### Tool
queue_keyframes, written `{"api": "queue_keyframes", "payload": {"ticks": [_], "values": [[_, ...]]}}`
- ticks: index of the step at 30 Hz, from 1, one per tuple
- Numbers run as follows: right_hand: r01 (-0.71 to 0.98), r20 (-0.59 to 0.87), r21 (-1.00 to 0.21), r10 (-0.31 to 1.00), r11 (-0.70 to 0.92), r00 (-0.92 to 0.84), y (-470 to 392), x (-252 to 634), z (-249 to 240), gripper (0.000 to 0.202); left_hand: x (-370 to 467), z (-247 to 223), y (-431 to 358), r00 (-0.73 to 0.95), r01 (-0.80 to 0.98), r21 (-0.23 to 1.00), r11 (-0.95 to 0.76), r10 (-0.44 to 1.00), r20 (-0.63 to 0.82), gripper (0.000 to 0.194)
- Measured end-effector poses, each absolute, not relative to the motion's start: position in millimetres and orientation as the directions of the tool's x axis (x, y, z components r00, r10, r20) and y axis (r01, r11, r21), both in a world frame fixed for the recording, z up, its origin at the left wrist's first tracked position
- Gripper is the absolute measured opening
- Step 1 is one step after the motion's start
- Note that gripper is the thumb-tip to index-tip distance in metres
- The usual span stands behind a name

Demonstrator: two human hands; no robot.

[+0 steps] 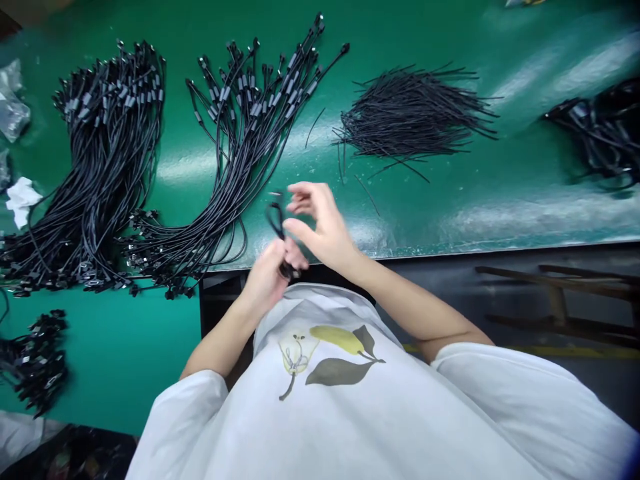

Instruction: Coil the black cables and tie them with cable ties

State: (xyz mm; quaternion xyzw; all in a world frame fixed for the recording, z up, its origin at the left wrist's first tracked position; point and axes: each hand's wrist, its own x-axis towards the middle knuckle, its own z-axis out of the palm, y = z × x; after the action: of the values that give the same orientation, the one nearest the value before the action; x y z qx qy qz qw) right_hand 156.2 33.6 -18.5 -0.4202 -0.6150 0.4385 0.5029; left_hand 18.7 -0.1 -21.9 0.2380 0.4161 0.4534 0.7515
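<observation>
On my left, a big bunch of long black cables with grey bands point(105, 143) lies on a shiny green table point(400, 33). Just right of it is a smaller bunch of the same black cables point(245, 150). Their lower plug ends lie close together, so I think a bumping arm could tangle them.

Next I see the left hand point(267, 277), closed around a thin black cable bent in a loop point(280, 231). The cable is up by the table's near edge. If that grip gets weak, the loop could spring open or drop off the edge.

The right hand point(324, 223) is just beside the loop, thumb and fingers apart. It's blurry, so I can't tell if the thumb touches the cable.

Past it sits a messy heap of short, thin black strips point(415, 113). They cross over each other, so tugging one could drag others along. Far right, I see a dark pile of folded black cables point(595, 137).
</observation>
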Motion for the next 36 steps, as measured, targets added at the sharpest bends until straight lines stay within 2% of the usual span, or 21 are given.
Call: {"api": "queue_keyframes", "payload": {"ticks": [2, 3, 5, 8, 11, 15, 17, 19, 21, 23, 25, 27, 29, 31, 33, 34, 36], "values": [[0.269, 0.375, -0.875, 0.915, 0.402, -0.147, 28.1, 156.4, -27.8, 0.04, 19.1, -19.5, 10.9, -0.015, -0.619, 0.729, 0.293, 0.923, -0.384, 0.026], [0.352, 0.403, -0.82, 0.892, 0.452, -0.205, 23.1, 154.0, -32.7, 0.037, 18.4, -18.9, 15.1, -0.081, -0.645, 0.725, 0.243, 0.921, -0.381, 0.025], [0.477, 0.403, -0.709, 0.853, 0.52, -0.331, 12.2, 145.3, -42.0, 0.031, 16.6, -18.7, 19.5, -0.122, -0.662, 0.716, 0.221, 0.911, -0.394, 0.026], [0.566, 0.397, -0.616, 0.837, 0.548, -0.378, 2.9, 130.2, -51.1, 0.023, 16.1, -18.8, 18.3, -0.138, -0.65, 0.72, 0.243, 0.894, -0.426, 0.024], [0.51, 0.474, -0.547, 0.748, 0.664, -0.465, 5.6, 123.5, -52.0, 0.02, 16.7, -18.0, 15.3, -0.145, -0.652, 0.71, 0.266, 0.875, -0.462, 0.021], [0.353, 0.519, -0.303, 0.464, 0.885, -0.718, 13.3, 131.9, -42.5, 0.028, 9.7, -20.3, 15.1, -0.051, -0.647, 0.666, 0.372, 0.85, -0.524, 0.021], [0.242, 0.493, -0.225, 0.325, 0.944, -0.807, 15.8, 142.2, -33.9, 0.03, 1.8, -22.6, 13.6, 0.012, -0.565, 0.692, 0.449, 0.843, -0.538, 0.025], [0.181, 0.486, -0.208, 0.263, 0.961, -0.833, 18.1, 154.5, -25.2, 0.032, -7.4, -23.8, 8.7, 0.074, -0.398, 0.776, 0.489, 0.86, -0.505, 0.029], [0.228, 0.459, -0.217, 0.305, 0.949, -0.835, 19.9, 166.2, -19.8, 0.034, -15.6, -22.7, 0.2, 0.203, -0.142, 0.865, 0.481, 0.869, -0.451, 0.034], [0.307, 0.338, -0.228, 0.37, 0.924, -0.865, 19.1, 175.3, -19.7, 0.031, -21.0, -20.1, -10.7, 0.365, 0.156, 0.913, 0.376, 0.837, -0.407, 0.035], [0.369, 0.134, -0.29, 0.42, 0.883, -0.898, 13.5, 181.5, -23.1, 0.035, -23.1, -17.0, -22.2, 0.481, 0.423, 0.896, 0.138, 0.803, -0.351, 0.03], [0.406, -0.053, -0.431, 0.427, 0.806, -0.903, 3.6, 185.9, -25.8, 0.041, -22.8, -13.8, -32.5, 0.585, 0.59, 0.79, -0.169, 0.764, -0.273, 0.024], [0.401, -0.18, -0.671, 0.388, 0.623, -0.904, -7.6, 189.5, -25.5, 0.035, -21.8, -10.3, -40.1, 0.728, 0.608, 0.649, -0.457, 0.648, -0.226, 0.023], [0.362, -0.287, -0.889, 0.275, 0.28, -0.918, -16.6, 193.1, -23.7, 0.028, -21.2, -7.1, -43.9, 0.859, 0.494, 0.557, -0.667, 0.473, -0.195, 0.024], [0.368, -0.374, -0.927, 0.151, -0.067, -0.915, -22.6, 196.4, -23.5, 0.03, -21.2, -6.1, -44.3, 0.927, 0.37, 0.488, -0.79, 0.349, -0.137, 0.026], [0.386, -0.405, -0.911, 0.131, -0.147, -0.905, -24.6, 197.5, -24.4, 0.033, -21.0, -6.8, -43.6, 0.94, 0.337, 0.445, -0.83, 0.324, -0.107, 0.027], [0.423, -0.442, -0.896, 0.193, -0.133, -0.876, -27.9, 198.1, -27.2, 0.036, -20.1, -10.9, -41.6, 0.938, 0.342, 0.35, -0.872, 0.337, -0.077, 0.027]]}}
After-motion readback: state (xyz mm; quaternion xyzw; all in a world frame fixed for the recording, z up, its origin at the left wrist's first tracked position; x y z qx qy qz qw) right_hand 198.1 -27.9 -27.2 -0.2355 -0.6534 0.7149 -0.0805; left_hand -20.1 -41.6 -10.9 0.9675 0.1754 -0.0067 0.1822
